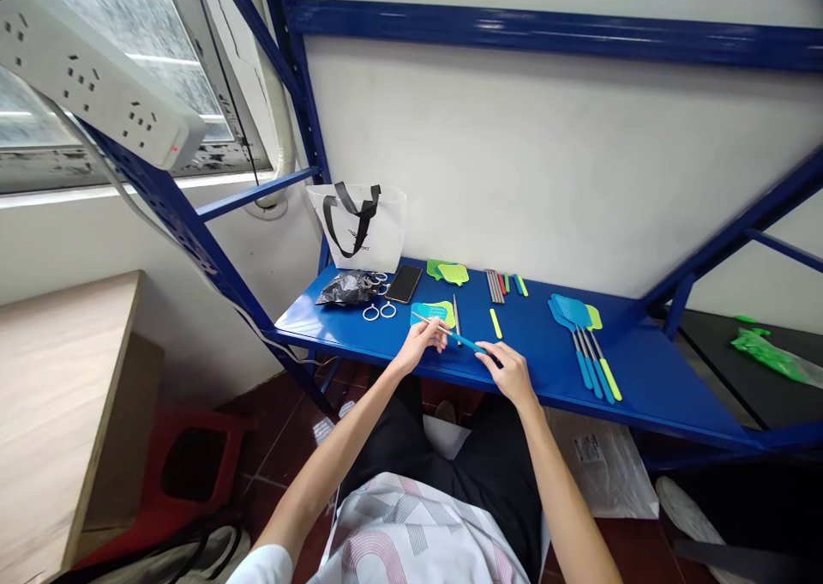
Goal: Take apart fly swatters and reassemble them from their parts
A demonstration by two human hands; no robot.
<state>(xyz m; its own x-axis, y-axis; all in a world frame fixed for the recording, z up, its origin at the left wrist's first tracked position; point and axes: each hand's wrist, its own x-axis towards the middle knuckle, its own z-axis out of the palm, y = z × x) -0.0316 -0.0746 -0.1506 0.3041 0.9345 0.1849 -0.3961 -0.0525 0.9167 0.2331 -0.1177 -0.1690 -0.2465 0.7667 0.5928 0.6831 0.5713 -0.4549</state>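
Observation:
My left hand (421,344) is closed around the bare metal end of a fly swatter handle (469,343). My right hand (511,371) pinches its blue grip end. The handle lies slantwise between both hands, above the table's front edge, with no swatter head on it. Just beyond my left hand are blue and yellow swatter heads (443,311), beside a metal rod (457,318). A loose yellow grip (495,323) lies beyond my right hand. Farther right, several assembled fly swatters (588,344) lie together, mostly blue, at least one with a yellow grip.
Toward the back of the blue table (533,344) lie green and yellow swatter heads (450,272), metal rods (495,286) and coloured grips (516,285). At left are a phone (405,284), black plastic bag (347,287), white rings (379,311) and white tote bag (360,232). Blue frame posts flank the table.

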